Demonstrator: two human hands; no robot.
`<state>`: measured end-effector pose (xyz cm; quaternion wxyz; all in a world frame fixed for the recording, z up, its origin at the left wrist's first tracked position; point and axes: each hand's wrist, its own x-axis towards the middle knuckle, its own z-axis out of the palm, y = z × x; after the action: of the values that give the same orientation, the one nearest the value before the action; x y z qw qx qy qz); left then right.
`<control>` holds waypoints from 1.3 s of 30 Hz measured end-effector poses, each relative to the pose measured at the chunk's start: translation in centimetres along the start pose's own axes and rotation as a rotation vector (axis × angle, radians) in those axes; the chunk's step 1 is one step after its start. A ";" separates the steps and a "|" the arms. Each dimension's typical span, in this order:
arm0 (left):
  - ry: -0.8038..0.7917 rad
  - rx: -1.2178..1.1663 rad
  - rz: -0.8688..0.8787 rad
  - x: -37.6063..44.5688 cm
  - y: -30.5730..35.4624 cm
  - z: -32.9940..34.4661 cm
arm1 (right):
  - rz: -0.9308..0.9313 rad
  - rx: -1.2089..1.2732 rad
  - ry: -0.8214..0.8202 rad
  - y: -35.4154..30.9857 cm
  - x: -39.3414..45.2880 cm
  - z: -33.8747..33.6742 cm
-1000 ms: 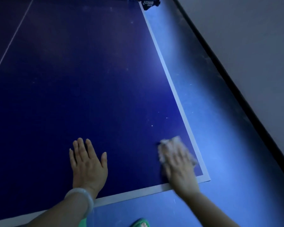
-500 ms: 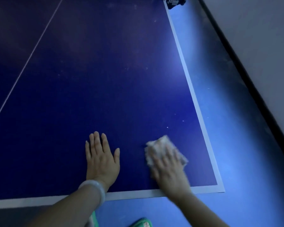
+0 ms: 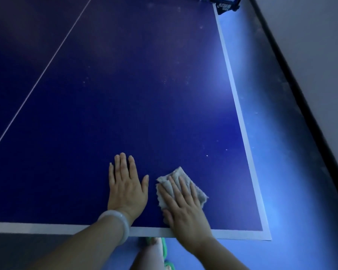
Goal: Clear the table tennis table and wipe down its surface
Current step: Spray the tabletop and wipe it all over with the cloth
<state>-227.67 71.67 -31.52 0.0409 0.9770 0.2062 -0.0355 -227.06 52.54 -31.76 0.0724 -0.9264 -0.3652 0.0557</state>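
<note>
A: Since a second ago my right hand (image 3: 183, 207) has slid the pale crumpled cloth (image 3: 180, 184) leftward, next to my flat, empty left hand (image 3: 126, 190).

B: Grip?

A: Straight fingers pressing it onto the dark blue table tennis table (image 3: 144, 94), near the end line. Risk: the cloth bunches and skips the specks.

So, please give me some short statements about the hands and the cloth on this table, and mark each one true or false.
1. The right hand presses a cloth flat on the table. True.
2. The left hand holds a paddle. False: it rests flat and holds nothing.
3. A pale bangle is on the left wrist. True.
4. The cloth lies at the far net clamp. False: it lies near the table's near edge.
</note>
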 end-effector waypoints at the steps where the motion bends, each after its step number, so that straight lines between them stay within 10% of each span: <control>1: 0.003 -0.002 -0.003 0.0 0.0 0.0 | -0.038 -0.030 -0.022 1.7 0.0 -0.4; 8: -0.017 0.006 -0.008 0.1 0.0 0.0 | 0.640 0.003 0.051 11.0 1.2 -2.5; 14: -0.027 0.006 -0.010 0.0 0.2 -0.2 | 0.182 0.034 0.003 1.0 0.6 -0.1; 18: -0.028 0.015 -0.010 0.1 0.2 -0.1 | -0.136 -0.029 -0.028 5.8 3.2 -0.6; 26: -0.031 0.018 -0.006 0.1 0.1 0.2 | 0.787 0.068 0.108 14.2 6.5 -3.1; 34: -0.014 0.015 0.004 0.1 0.0 0.2 | -0.025 -0.035 0.002 7.7 6.9 -1.4; 39: -0.006 0.009 -0.002 0.1 0.0 0.1 | 0.651 0.022 0.080 16.9 8.2 -3.6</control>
<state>-227.60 71.66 -31.66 0.0372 0.9768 0.2070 -0.0394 -209.22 45.60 -31.62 0.0751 -0.9951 -0.0464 0.0436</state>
